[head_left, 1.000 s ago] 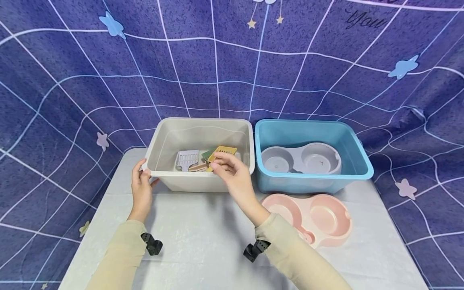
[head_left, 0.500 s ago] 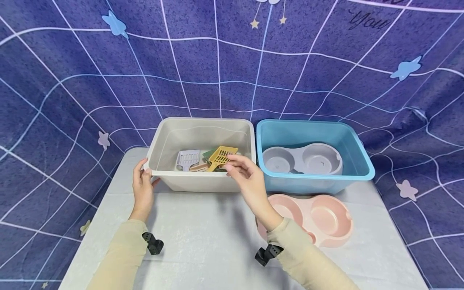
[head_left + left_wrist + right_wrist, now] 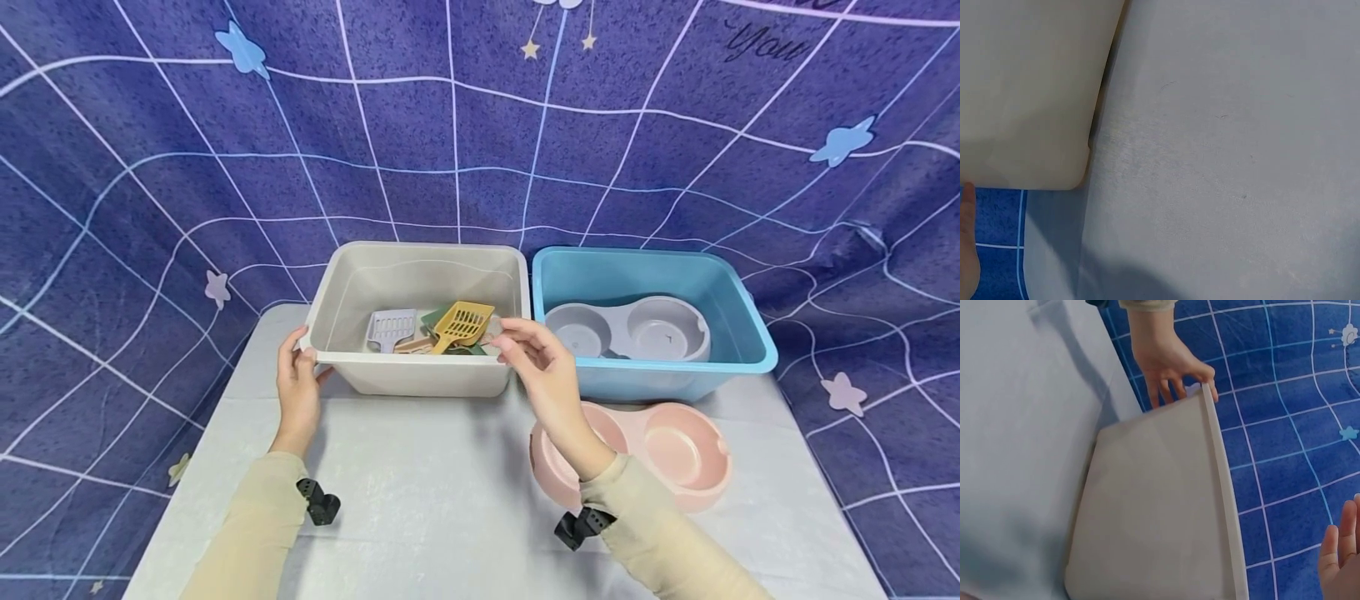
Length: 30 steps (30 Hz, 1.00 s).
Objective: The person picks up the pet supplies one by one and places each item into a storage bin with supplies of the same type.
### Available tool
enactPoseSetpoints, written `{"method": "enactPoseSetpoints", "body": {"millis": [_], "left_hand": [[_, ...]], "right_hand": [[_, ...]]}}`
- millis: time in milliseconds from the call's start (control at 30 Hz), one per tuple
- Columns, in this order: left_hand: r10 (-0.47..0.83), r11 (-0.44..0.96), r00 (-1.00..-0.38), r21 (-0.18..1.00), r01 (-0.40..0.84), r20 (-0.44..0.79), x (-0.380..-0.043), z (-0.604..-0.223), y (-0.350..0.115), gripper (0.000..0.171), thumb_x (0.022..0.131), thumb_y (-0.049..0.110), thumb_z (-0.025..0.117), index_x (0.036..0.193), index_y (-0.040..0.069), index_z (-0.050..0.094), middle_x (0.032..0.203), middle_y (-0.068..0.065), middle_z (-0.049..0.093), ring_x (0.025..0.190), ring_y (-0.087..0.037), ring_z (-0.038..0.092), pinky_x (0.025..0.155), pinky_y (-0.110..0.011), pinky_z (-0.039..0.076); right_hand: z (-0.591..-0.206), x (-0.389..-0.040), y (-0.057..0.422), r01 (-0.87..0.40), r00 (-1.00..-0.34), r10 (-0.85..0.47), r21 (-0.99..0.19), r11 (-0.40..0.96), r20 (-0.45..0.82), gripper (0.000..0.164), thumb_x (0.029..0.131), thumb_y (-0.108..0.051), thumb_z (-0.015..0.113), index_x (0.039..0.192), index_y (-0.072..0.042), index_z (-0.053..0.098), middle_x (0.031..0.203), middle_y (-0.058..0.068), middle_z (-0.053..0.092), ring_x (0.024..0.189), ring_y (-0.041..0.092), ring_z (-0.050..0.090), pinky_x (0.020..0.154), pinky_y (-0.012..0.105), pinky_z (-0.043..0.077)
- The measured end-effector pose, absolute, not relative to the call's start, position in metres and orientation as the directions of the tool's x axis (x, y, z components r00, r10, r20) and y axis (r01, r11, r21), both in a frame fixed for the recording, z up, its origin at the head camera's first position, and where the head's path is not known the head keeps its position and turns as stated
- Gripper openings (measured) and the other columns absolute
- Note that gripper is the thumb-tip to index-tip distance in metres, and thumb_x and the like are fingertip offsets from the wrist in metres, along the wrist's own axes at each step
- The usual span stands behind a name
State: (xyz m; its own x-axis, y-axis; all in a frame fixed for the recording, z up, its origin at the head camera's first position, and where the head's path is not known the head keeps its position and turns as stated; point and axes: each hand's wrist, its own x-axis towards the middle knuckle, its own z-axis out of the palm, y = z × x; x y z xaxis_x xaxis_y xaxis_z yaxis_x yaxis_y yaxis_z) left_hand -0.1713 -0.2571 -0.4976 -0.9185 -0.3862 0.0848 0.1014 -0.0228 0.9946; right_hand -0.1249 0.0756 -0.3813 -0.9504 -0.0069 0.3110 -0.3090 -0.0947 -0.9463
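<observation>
My left hand (image 3: pixel 297 392) grips the front left corner of a beige plastic bin (image 3: pixel 420 379). In the right wrist view, that left hand (image 3: pixel 1166 359) has its thumb over the rim and fingers underneath. Near the bin's front right corner, my right hand (image 3: pixel 553 387) hovers with loosely bent fingers and nothing between them. Its fingers (image 3: pixel 1330 547) look fairly straight in the right wrist view. Inside the bin, a yellow slotted litter scoop (image 3: pixel 456 327) lies on top of green pieces (image 3: pixel 432 318). Left of it is a pale lilac litter scoop (image 3: pixel 392 323), with a light brown piece (image 3: pixel 412 345) between.
A blue bin (image 3: pixel 652 377) stands right beside the beige one and holds a grey double pet bowl (image 3: pixel 615 321). In front of it, a pink double pet bowl (image 3: pixel 708 496) sits on the white table (image 3: pixel 420 492), partly behind my right forearm. A patterned curtain (image 3: pixel 420 200) hangs behind.
My right hand has moved right, away from the yellow scoop, whose handle now shows fully over the green pieces. The left hand keeps its grip on the bin's corner.
</observation>
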Motion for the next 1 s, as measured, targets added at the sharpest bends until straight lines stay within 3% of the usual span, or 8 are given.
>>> {"method": "enactPoseSetpoints", "body": {"millis": [167, 433, 667, 1000], "left_hand": [[-0.386, -0.014, -0.919, 0.995, 0.096, 0.083, -0.171, -0.497, -0.257, 0.046, 0.105, 0.011, 0.032, 0.151, 0.016, 0.036, 0.138, -0.008, 0.043, 0.123, -0.026, 0.045, 0.106, -0.053, 0.043], [-0.384, -0.019, -0.92, 0.996, 0.092, 0.078, -0.17, -0.495, -0.256, 0.046, 0.105, 0.011, 0.032, 0.15, 0.016, 0.036, 0.138, -0.009, 0.042, 0.123, -0.026, 0.045, 0.106, -0.054, 0.042], [-0.382, -0.036, -0.921, 0.995, 0.093, 0.073, -0.16, -0.473, -0.245, 0.046, 0.103, 0.008, 0.033, 0.149, 0.01, 0.036, 0.135, -0.016, 0.042, 0.118, -0.025, 0.047, 0.106, -0.056, 0.041], [-0.374, -0.015, -0.924, 0.996, 0.084, 0.073, -0.157, -0.468, -0.243, 0.046, 0.104, 0.008, 0.032, 0.149, 0.01, 0.035, 0.136, -0.015, 0.042, 0.121, -0.027, 0.046, 0.107, -0.059, 0.039]], "right_hand": [[-0.384, -0.123, 0.087, -0.305, -0.952, 0.011, -0.947, -0.098, 0.305, 0.026, 0.096, -0.001, 0.061, 0.121, 0.008, 0.061, 0.099, 0.015, 0.068, 0.084, 0.017, 0.065, 0.078, 0.026, 0.057], [-0.388, -0.121, 0.106, -0.311, -0.95, 0.043, -0.945, -0.1, 0.309, 0.027, 0.095, 0.0, 0.061, 0.121, 0.009, 0.061, 0.094, 0.0, 0.069, 0.081, 0.019, 0.063, 0.076, 0.026, 0.056], [-0.397, -0.12, 0.128, -0.298, -0.953, 0.071, -0.952, -0.071, 0.293, 0.027, 0.096, -0.003, 0.062, 0.12, 0.008, 0.061, 0.095, 0.002, 0.069, 0.083, 0.017, 0.065, 0.078, 0.027, 0.057], [-0.405, -0.117, 0.156, -0.305, -0.948, 0.113, -0.951, -0.058, 0.297, 0.029, 0.096, -0.005, 0.063, 0.122, 0.01, 0.06, 0.094, 0.003, 0.069, 0.08, 0.019, 0.063, 0.074, 0.025, 0.056]]}}
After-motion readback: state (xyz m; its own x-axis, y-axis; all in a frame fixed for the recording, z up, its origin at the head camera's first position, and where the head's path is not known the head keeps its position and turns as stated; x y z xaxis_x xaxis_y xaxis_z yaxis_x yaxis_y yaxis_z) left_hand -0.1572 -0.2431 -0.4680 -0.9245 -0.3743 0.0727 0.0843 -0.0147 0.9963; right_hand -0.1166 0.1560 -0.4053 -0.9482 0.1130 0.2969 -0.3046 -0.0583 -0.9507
